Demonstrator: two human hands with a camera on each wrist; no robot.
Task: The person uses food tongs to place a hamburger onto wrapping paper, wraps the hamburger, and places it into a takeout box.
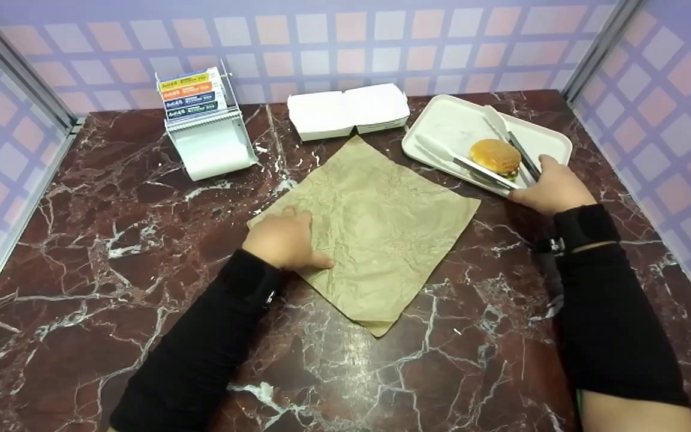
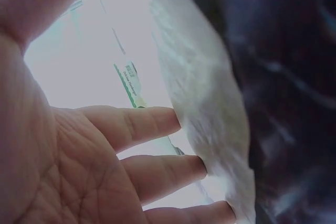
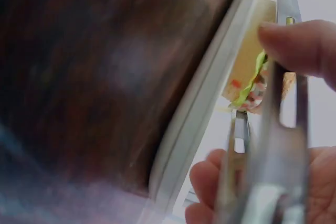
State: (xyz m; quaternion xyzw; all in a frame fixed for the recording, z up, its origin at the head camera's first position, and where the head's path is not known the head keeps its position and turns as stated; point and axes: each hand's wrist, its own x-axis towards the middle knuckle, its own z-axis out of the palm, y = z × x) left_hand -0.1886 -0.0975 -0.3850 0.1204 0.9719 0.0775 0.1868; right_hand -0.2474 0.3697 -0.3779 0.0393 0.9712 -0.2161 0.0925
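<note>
My left hand [image 1: 282,240] rests on the left corner of a creased brown paper sheet [image 1: 381,222], spread out like a diamond on the table. In the left wrist view its fingers are spread, fingertips at the paper [image 2: 210,93]. To the right, my right hand [image 1: 552,189] grips metal tongs [image 1: 484,173] with pale tips. The right wrist view shows the thumb on one arm of the tongs [image 3: 270,145] and fingers curled at the other. Between the tong arms is a hamburger [image 1: 494,156], with lettuce showing, on a white tray [image 1: 453,117].
Behind the paper an open white burger box [image 1: 348,111] stands near the back wall. At the back left is a dispenser [image 1: 213,150] with a white roll and coloured labels. The tabletop [image 1: 141,288] is dark red marble pattern, with walls on three sides.
</note>
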